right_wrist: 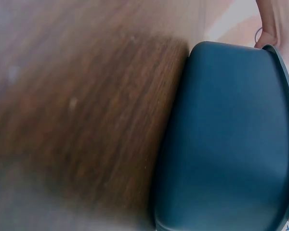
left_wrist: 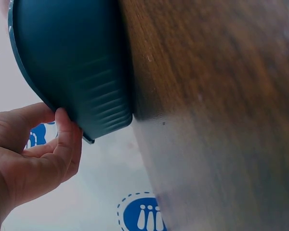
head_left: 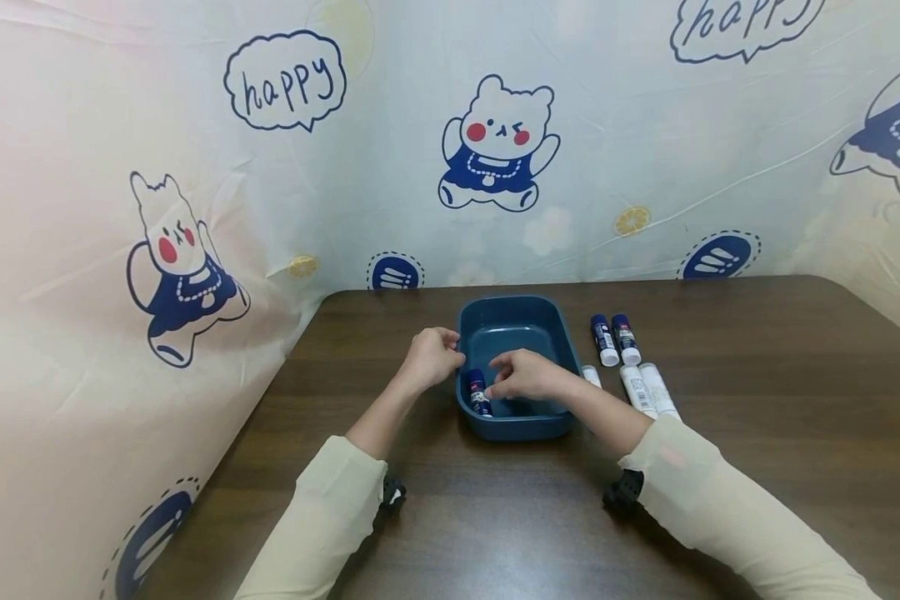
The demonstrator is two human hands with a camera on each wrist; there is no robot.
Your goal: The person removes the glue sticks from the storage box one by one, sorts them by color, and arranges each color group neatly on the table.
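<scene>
A dark teal plastic bin (head_left: 519,428) stands on the table. My left hand (head_left: 431,358) pinches its left rim; the left wrist view shows the thumb and fingers (left_wrist: 65,137) at that rim. Inside the bin, a dark blue tube resembling a glue stick (head_left: 479,393) lies along the left wall near the front corner. My right hand (head_left: 528,375) reaches over the right rim into the bin. Its fingers are loosely bent, with the tips beside the tube; whether they touch it I cannot tell. The right wrist view shows only the bin's outer wall (right_wrist: 226,139), hiding the right fingers.
Right of the bin lie two blue-and-white tubes (head_left: 604,340) side by side. Nearer me are two white tubes (head_left: 648,390), partly behind the right forearm, and another white tube (head_left: 591,375) against the bin. A printed cloth (head_left: 390,167) hangs behind the brown table (head_left: 487,508).
</scene>
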